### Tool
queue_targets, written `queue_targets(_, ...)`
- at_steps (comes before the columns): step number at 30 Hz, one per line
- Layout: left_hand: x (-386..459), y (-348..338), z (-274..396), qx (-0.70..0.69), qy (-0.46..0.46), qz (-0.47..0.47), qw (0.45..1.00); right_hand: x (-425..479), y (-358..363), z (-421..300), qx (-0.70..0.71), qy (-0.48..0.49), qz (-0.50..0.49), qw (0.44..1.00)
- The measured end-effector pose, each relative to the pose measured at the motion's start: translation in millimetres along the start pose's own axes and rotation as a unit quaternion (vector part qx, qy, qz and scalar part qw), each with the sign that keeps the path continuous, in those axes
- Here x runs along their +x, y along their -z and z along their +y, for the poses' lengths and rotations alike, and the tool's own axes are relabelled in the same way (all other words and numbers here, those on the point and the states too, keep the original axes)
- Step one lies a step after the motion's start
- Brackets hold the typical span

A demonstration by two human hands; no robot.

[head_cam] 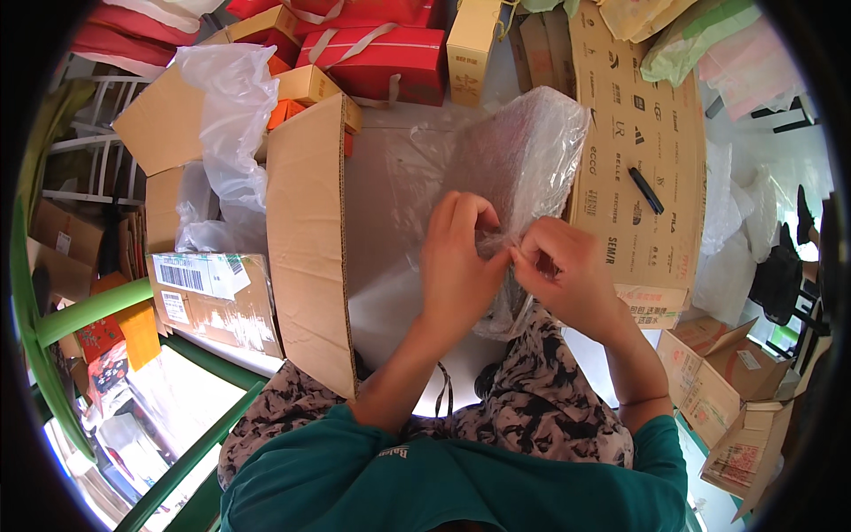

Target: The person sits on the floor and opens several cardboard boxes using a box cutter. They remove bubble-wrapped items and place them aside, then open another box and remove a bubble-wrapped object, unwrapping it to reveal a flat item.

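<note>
A box-shaped package in clear bubble wrap (525, 153) stands in front of me, reddish-purple showing through its left face. Both my hands pinch the wrap near its lower end. Fingers bent, my left hand (462, 259) grips the clear film from the left. Opposite it, my right hand (565, 266) has thumb and forefinger closed on the same gathered film. The fingertips of the two hands nearly meet. Loose clear film spreads to the left of the package. What the wrap encloses cannot be made out.
On the left stands an open cardboard box (216, 326) with labels and air-filled plastic bags (229, 133). A raised cardboard flap (309, 246) borders my work area. To the right, a printed carton (638, 253) carries a black pen (645, 191). Red gift boxes (379, 63) line the back.
</note>
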State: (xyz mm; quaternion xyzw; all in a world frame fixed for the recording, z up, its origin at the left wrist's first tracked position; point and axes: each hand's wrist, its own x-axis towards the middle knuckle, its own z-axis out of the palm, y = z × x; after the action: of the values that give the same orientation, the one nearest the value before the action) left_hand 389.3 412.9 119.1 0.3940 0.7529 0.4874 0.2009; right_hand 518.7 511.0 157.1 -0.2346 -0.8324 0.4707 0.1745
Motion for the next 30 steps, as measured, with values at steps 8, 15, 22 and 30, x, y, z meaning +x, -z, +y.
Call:
queue_targets(8,11.7,15.0,-15.9,0.047,-0.004,0.070,0.996,-16.9,15.7,-7.5,0.083,-0.101,0.021,0.991)
queue_targets(15,20.1,32.9,-68.5,-0.001,0.028,0.112,0.993,-34.6,12.1,7.0,0.220,-0.169,0.128,0.952)
queue_targets(22,30.7,32.8,-55.2,-0.020,-0.003,0.128,0.992,-43.2,3.4,35.6,0.191,-0.187,0.142,0.953)
queue_targets(30,34.3,37.6,-20.5,0.075,-0.149,0.070,0.983,-2.6,-17.7,11.6,0.024,-0.067,0.097,0.993)
